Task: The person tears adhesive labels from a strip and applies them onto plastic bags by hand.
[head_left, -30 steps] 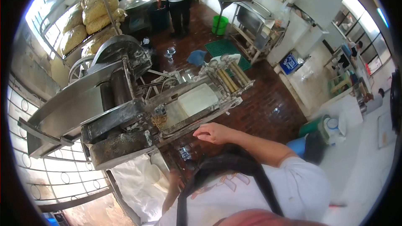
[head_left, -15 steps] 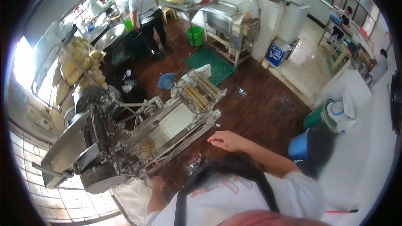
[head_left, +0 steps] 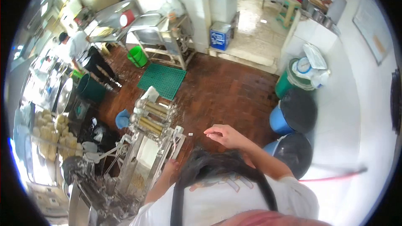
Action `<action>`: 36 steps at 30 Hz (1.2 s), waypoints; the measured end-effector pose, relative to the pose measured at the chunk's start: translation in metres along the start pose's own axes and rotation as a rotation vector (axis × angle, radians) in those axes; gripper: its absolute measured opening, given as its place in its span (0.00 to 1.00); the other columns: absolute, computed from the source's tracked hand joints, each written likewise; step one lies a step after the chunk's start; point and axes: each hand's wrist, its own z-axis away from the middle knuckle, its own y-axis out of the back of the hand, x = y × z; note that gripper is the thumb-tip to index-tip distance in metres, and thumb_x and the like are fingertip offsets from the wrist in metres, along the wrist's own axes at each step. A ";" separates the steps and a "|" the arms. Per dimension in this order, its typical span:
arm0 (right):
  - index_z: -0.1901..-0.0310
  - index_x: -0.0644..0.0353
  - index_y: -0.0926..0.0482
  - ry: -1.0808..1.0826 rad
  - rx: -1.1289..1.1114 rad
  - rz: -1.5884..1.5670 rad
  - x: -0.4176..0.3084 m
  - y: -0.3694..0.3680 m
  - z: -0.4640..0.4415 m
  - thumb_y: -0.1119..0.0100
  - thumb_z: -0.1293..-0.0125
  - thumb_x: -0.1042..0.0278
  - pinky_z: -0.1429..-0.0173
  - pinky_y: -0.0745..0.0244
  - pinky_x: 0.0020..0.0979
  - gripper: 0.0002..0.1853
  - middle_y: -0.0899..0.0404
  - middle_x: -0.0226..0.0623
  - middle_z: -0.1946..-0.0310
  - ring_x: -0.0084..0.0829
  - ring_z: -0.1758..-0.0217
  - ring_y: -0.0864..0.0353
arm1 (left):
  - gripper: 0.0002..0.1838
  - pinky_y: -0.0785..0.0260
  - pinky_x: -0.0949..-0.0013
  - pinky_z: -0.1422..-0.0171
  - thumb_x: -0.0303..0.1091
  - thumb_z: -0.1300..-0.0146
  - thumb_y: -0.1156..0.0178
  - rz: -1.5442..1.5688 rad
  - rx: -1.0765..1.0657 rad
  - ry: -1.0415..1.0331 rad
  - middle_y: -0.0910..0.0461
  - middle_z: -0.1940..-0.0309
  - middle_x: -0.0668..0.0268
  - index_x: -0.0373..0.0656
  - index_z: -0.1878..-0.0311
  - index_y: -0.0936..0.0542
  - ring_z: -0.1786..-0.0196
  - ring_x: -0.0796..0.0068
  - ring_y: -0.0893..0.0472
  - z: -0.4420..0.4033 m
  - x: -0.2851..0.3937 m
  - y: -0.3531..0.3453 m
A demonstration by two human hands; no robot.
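My right hand [head_left: 222,135] is held in front of my chest above the brown floor, its fingers curled together and nothing visible in them. Lower on the left, my left hand [head_left: 171,167] is beside the right-hand edge of the long machine [head_left: 178,142]; its fingers are too small and blurred to make out. The machine has brass-coloured rollers [head_left: 150,125] at its far end and a pale sheet or tray [head_left: 148,152] behind them. Crumbly yellowish bits [head_left: 138,181] lie on its nearer bed.
Blue drums [head_left: 277,119] with dark tops and a green bin [head_left: 284,86] stand at the right by the white wall. Ahead are a green mat [head_left: 162,80], a green bucket [head_left: 137,56] and a blue box [head_left: 220,36]. A person [head_left: 86,54] bends at the left; another person [head_left: 336,6] is far right.
The view has swung to the right, so the machine now lies lower left and the drums show fully. My left hand has come forward along the machine's side. My right hand stays raised and curled.
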 end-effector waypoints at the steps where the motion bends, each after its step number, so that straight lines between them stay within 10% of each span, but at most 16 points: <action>1: 0.46 0.61 0.18 -0.016 0.038 -0.019 0.003 0.009 0.000 0.44 0.25 0.63 0.43 0.23 0.36 0.14 0.16 0.42 0.52 0.41 0.48 0.17 | 0.07 0.31 0.66 0.77 0.37 0.30 0.42 0.300 0.160 0.111 0.23 0.72 0.64 0.51 0.51 0.23 0.75 0.70 0.22 0.010 0.042 0.004; 4: 0.46 0.61 0.18 -0.061 0.136 -0.049 0.013 0.035 -0.004 0.44 0.25 0.64 0.43 0.23 0.36 0.14 0.16 0.42 0.52 0.40 0.48 0.17 | 0.18 0.22 0.58 0.64 0.39 0.39 0.36 0.054 0.103 0.091 0.16 0.72 0.54 0.37 0.49 0.17 0.66 0.59 0.14 -0.074 0.042 0.045; 25: 0.43 0.59 0.18 -0.184 0.098 0.133 0.114 0.221 -0.294 0.43 0.26 0.63 0.42 0.23 0.38 0.15 0.17 0.43 0.51 0.42 0.48 0.17 | 0.21 0.23 0.69 0.58 0.34 0.33 0.35 0.289 0.037 -0.253 0.17 0.66 0.63 0.35 0.40 0.22 0.67 0.75 0.18 -0.345 0.426 0.159; 36: 0.44 0.58 0.17 -0.280 -0.111 0.015 0.190 0.320 -0.454 0.40 0.28 0.60 0.40 0.24 0.38 0.16 0.17 0.43 0.48 0.42 0.45 0.18 | 0.20 0.23 0.68 0.59 0.34 0.34 0.34 0.254 0.208 -0.114 0.15 0.61 0.62 0.35 0.43 0.20 0.64 0.75 0.17 -0.414 0.427 0.204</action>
